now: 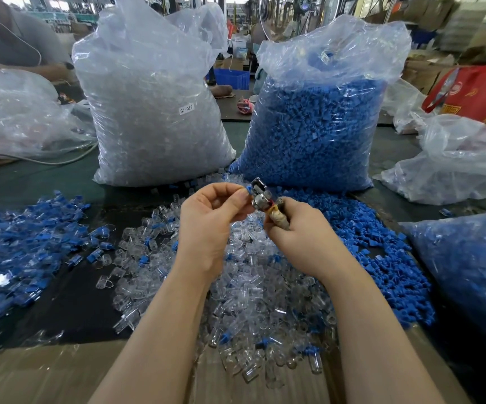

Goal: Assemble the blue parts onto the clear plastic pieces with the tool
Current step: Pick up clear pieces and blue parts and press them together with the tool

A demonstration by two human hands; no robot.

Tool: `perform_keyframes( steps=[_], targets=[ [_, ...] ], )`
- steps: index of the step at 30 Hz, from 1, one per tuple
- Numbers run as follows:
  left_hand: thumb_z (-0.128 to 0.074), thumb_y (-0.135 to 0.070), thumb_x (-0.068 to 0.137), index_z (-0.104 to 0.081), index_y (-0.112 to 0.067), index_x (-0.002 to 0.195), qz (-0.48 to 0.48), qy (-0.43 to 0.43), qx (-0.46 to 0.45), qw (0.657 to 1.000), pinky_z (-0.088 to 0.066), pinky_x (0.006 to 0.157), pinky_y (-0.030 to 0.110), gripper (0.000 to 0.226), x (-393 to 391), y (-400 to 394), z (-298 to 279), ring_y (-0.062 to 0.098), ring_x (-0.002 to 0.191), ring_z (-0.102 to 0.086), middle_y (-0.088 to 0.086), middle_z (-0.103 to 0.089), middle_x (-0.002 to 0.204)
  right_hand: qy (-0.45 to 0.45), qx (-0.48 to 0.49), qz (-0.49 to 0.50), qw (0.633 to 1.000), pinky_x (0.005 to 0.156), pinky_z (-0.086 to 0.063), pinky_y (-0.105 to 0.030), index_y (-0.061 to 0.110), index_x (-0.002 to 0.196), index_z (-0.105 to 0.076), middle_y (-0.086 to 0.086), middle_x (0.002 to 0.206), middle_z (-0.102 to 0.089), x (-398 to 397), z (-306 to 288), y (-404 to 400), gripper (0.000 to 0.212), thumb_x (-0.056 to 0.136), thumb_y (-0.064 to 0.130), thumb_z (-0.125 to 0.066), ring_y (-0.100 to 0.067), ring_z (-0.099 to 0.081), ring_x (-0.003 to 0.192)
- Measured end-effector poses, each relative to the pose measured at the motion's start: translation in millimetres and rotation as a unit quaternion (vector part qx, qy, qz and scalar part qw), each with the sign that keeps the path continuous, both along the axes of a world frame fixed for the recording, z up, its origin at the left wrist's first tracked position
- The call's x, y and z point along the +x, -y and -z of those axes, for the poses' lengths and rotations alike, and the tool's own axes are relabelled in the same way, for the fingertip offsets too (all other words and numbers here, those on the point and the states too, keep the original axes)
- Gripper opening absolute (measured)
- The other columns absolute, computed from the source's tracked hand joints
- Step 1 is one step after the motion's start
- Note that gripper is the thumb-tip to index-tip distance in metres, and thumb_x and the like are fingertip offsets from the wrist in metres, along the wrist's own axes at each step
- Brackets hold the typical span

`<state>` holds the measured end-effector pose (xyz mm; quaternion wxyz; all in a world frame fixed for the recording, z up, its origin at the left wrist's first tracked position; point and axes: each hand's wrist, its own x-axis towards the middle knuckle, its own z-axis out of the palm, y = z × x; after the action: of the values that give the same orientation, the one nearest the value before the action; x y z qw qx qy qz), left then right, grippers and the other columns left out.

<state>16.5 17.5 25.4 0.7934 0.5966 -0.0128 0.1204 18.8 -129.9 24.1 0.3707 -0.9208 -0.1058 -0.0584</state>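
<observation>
My right hand (300, 231) grips a small metal tool (262, 196) by its tape-wrapped handle, raised above the table. My left hand (209, 220) pinches a blue part (248, 190) with a clear piece against the tool's head; the piece is mostly hidden by the fingers. Below my hands lies a heap of loose clear plastic pieces (253, 293). Loose blue parts (381, 252) spread to the right of it. A pile of assembled blue-and-clear pieces (23, 252) lies on the left.
Two tall plastic bags stand at the back: one of clear pieces (154, 112), one of blue parts (317, 123). Another bag of blue-and-clear pieces (469, 263) is on the right. Cardboard (46, 374) covers the near table edge. A person sits far left.
</observation>
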Motion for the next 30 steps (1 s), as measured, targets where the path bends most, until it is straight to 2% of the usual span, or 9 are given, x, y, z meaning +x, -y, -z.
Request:
perform_keyframes(
  steps=[7, 12, 14, 16, 19, 25, 27, 30],
  targets=[
    [-0.065, 0.000, 0.088, -0.067, -0.006, 0.086, 0.002, 0.000, 0.003, 1.000, -0.054, 0.063, 0.018, 0.007, 1, -2, 1, 0.009, 0.064, -0.068, 0.001, -0.072, 0.071, 0.015, -0.012, 0.007, 1.000, 0.059, -0.044, -0.041, 0.014, 0.084, -0.057, -0.004, 0.068, -0.058, 0, 1, -3, 0.007, 0.088, 0.020, -0.054, -0.025, -0.052, 0.064],
    [-0.066, -0.004, 0.088, -0.068, -0.007, 0.087, 0.013, -0.025, 0.005, 1.000, -0.054, 0.062, 0.018, 0.004, 3, -3, 2, 0.010, 0.067, -0.070, 0.001, -0.074, 0.074, 0.016, -0.027, 0.006, 0.999, 0.055, -0.040, -0.035, 0.017, 0.085, -0.057, 0.000, 0.069, -0.059, 2, 3, -2, 0.008, 0.089, 0.023, -0.054, -0.021, -0.054, 0.065],
    [-0.068, -0.006, 0.087, -0.069, -0.009, 0.088, 0.006, -0.049, -0.025, 0.998, -0.054, 0.061, 0.017, 0.003, 4, -7, 3, 0.009, 0.070, -0.071, 0.002, -0.075, 0.077, 0.018, -0.034, 0.010, 0.999, 0.053, -0.038, -0.034, 0.018, 0.084, -0.056, 0.001, 0.069, -0.059, 3, 4, -1, 0.008, 0.089, 0.025, -0.054, -0.020, -0.054, 0.065],
    [-0.069, -0.007, 0.085, -0.070, -0.009, 0.091, -0.033, -0.086, -0.103, 0.990, -0.055, 0.060, 0.017, 0.006, 7, -16, 3, 0.009, 0.071, -0.072, 0.003, -0.076, 0.078, 0.018, -0.034, 0.028, 0.999, 0.052, -0.036, -0.034, 0.017, 0.081, -0.053, 0.000, 0.069, -0.058, 4, 6, 2, 0.011, 0.089, 0.025, -0.054, -0.020, -0.053, 0.064],
    [-0.067, -0.006, 0.087, -0.069, -0.008, 0.094, -0.123, -0.120, -0.237, 0.956, -0.055, 0.059, 0.017, 0.007, 13, -43, 3, 0.008, 0.068, -0.073, 0.002, -0.076, 0.076, 0.012, -0.040, 0.063, 0.997, 0.050, -0.027, -0.032, 0.019, 0.074, -0.046, 0.000, 0.067, -0.055, 8, 9, 9, 0.018, 0.089, 0.025, -0.053, -0.018, -0.048, 0.061],
    [-0.059, -0.008, 0.095, -0.062, -0.008, 0.099, -0.273, -0.124, -0.408, 0.862, -0.059, 0.069, 0.021, 0.006, 10, -103, 10, 0.008, 0.073, -0.074, 0.002, -0.076, 0.080, 0.010, -0.082, 0.119, 0.990, 0.050, -0.029, -0.032, 0.019, 0.074, -0.047, -0.001, 0.070, -0.056, 14, 15, 22, 0.019, 0.091, 0.027, -0.052, -0.019, -0.050, 0.064],
    [-0.055, -0.008, 0.097, -0.062, -0.006, 0.104, -0.296, -0.117, -0.473, 0.822, -0.059, 0.062, 0.021, 0.010, 3, -117, 10, 0.008, 0.072, -0.074, 0.004, -0.075, 0.086, 0.001, -0.101, 0.137, 0.985, 0.052, -0.031, -0.032, 0.019, 0.075, -0.048, -0.001, 0.072, -0.056, 15, 16, 25, 0.019, 0.091, 0.029, -0.053, -0.020, -0.051, 0.065],
    [-0.051, -0.009, 0.099, -0.063, -0.004, 0.103, -0.327, -0.086, -0.563, 0.754, -0.057, 0.054, 0.022, 0.014, -5, -129, 10, 0.011, 0.069, -0.074, 0.005, -0.075, 0.079, -0.030, -0.157, 0.169, 0.973, 0.049, -0.033, -0.030, 0.019, 0.078, -0.050, -0.001, 0.072, -0.057, 17, 19, 30, 0.014, 0.086, 0.028, -0.057, -0.018, -0.052, 0.063]
  ],
)
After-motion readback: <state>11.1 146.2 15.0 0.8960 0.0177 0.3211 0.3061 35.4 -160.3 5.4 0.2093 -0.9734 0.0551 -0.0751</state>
